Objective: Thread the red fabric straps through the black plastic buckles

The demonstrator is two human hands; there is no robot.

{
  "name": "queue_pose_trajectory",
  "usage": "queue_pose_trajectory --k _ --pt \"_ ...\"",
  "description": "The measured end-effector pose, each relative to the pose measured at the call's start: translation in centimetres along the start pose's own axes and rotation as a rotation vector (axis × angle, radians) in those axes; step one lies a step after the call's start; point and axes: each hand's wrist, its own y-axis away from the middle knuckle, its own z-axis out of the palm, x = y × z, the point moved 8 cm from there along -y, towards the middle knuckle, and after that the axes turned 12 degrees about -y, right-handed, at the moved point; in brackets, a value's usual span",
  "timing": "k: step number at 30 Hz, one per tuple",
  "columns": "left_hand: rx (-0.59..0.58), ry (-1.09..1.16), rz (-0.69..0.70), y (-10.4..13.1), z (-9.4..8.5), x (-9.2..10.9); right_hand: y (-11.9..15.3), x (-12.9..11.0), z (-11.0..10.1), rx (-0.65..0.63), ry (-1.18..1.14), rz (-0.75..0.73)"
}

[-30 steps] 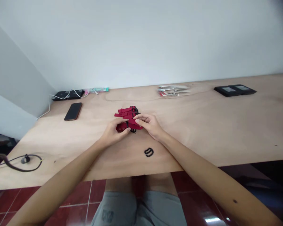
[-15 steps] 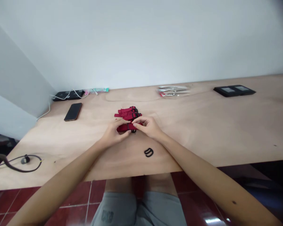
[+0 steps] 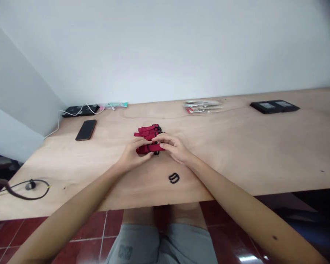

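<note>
Pale wood-grained worktop [image 3: 244,154], set against a smooth white wall [image 3: 181,47], above red floor tiles [image 3: 84,236]. The left hand [image 3: 130,154] and right hand [image 3: 177,148] grasp a flat red strap [image 3: 156,147] with a black band [image 3: 149,148] at mid-worktop, just in front of more straps [image 3: 146,132]. A curved black hook [image 3: 171,179] lies nearer the straight front edge [image 3: 154,205]; rightward, the surface runs wide to flat black cases [image 3: 275,106]

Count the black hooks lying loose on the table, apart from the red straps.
1: the black hook near the table's front edge. Black fittings also show among the red straps; the left hand and right hand may hide others.
</note>
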Motion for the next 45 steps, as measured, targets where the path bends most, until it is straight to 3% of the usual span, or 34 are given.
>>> queue_pose_trajectory --k 4,10,26,32,37,39,42,45 --pt "-0.02 -0.015 0.022 0.2 0.5 -0.1 0.1 0.2 -0.4 0.091 -0.021 -0.001" --pt "-0.036 -0.02 0.0 0.5 0.6 -0.1 0.1 0.4 -0.4 0.13 -0.022 0.06" --pt "0.048 -0.062 0.181 0.6 -0.2 2.1 0.3 1.1 1.1 -0.065 -0.073 0.102" --pt "0.039 0.101 0.254 0.6 -0.9 3.7 0.2 0.2 1.8 -0.174 -0.026 0.025" --pt "0.079 0.151 0.189 0.5 -1.7 2.8 0.1 -0.9 0.7 -0.139 0.0 0.018" --pt "0.036 0.149 0.099 0.4 -1.8 1.5 0.3 -1.0 0.0 -0.131 0.045 0.065" --pt "-0.193 0.13 -0.056 0.5 -0.6 -0.5 0.8 -0.1 -0.7 -0.158 0.161 0.2" --pt "-0.37 0.07 -0.09 0.7 0.3 -1.0 1.3 1.0 -0.7 -0.188 0.243 0.275"
